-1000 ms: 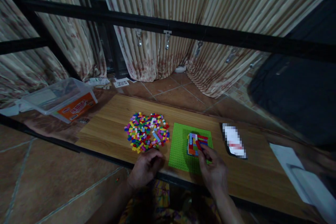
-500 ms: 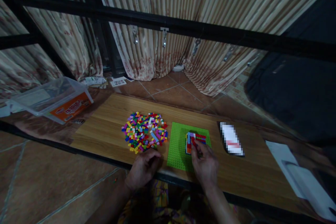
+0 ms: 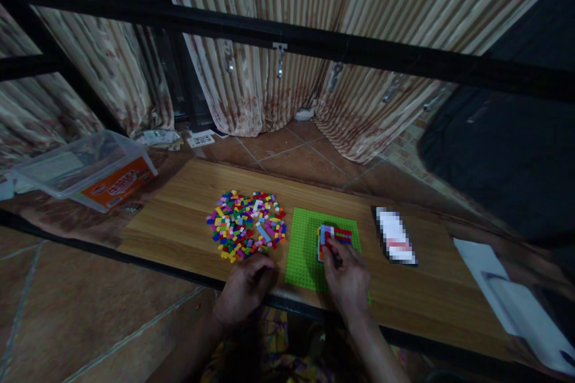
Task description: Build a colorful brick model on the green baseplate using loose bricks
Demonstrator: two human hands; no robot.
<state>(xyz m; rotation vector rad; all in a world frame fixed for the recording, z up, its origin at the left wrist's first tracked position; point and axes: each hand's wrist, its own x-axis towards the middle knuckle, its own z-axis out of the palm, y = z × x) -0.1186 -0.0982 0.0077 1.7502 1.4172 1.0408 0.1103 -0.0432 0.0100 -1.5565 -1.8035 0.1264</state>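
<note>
A bright green studded baseplate (image 3: 300, 251) lies on the wooden board, with a small structure of coloured toy bricks (image 3: 321, 239) built up on it. My right hand (image 3: 350, 281) is over the plate, thumb and fingers pinched on a red brick (image 3: 327, 236) at the top of the structure. Part of the structure is hidden behind those fingers. Near the board's front edge rests my left hand (image 3: 248, 286), its fingers curled in. Whatever it may hold is out of sight. Just beyond it spreads a pile of loose toy bricks (image 3: 245, 221) in many colours.
A phone with a blurred screen (image 3: 395, 236) lies right of the plate on the wooden board (image 3: 175, 209). White sheets (image 3: 489, 281) sit at the far right. At the left stands a clear plastic box (image 3: 108, 161) with an orange label. A black metal bar (image 3: 251, 27) crosses before the curtains.
My right hand has shifted slightly left and its fingertips now press against the top of the brick structure. The left hand keeps its place. The whole view has moved a little.
</note>
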